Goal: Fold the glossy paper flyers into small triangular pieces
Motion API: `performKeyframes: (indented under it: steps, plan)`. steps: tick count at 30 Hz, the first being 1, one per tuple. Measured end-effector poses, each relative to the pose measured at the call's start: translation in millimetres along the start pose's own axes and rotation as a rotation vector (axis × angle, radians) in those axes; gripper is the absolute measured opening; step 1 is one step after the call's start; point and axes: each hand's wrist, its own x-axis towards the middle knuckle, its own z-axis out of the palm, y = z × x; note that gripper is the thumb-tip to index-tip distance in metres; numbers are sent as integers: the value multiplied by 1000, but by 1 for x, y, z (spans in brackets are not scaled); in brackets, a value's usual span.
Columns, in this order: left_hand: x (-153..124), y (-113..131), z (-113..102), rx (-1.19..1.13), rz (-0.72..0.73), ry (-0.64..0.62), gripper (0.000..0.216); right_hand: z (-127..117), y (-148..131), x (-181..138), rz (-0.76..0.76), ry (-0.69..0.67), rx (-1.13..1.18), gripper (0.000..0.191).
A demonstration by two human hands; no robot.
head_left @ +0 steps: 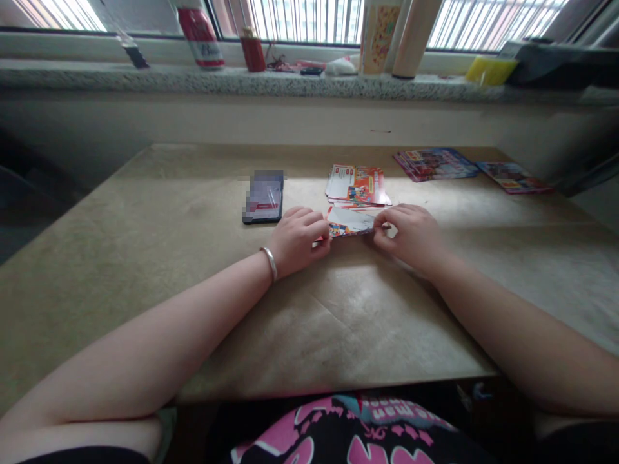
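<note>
Both hands rest on the table at a white printed card (352, 220) with colourful figures along its lower left. My left hand (300, 237), with a silver bangle at the wrist, pinches the card's left end. On its right end, my right hand (409, 233) grips with thumb and forefinger. Just behind lies a loose stack of orange and white cards (358, 183), its edges uneven. A dark phone (264, 196) lies face up to the left of my left hand.
At the back right are a pile of colourful packets (435, 163) and another packet stack (515, 176). The stone windowsill (290, 82) behind holds a red and white can (200, 37), a red bottle (252, 50), a tall patterned container (380, 37) and a yellow item (491, 70).
</note>
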Motion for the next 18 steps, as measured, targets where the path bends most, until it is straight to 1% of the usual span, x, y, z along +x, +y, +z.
performKeyframes:
  steps: [7, 11, 18]
  plan:
    - [-1, -1, -2, -25, -6, -11, 14, -5, 12, -1, 5, -12, 120, 9]
    - [-1, -2, -3, -30, 18, 26, 16, -7, 16, -2, 66, -13, 144, 10]
    - [-3, -3, -5, -38, 43, 39, 15, -11, 18, -3, 148, -19, 188, 11]
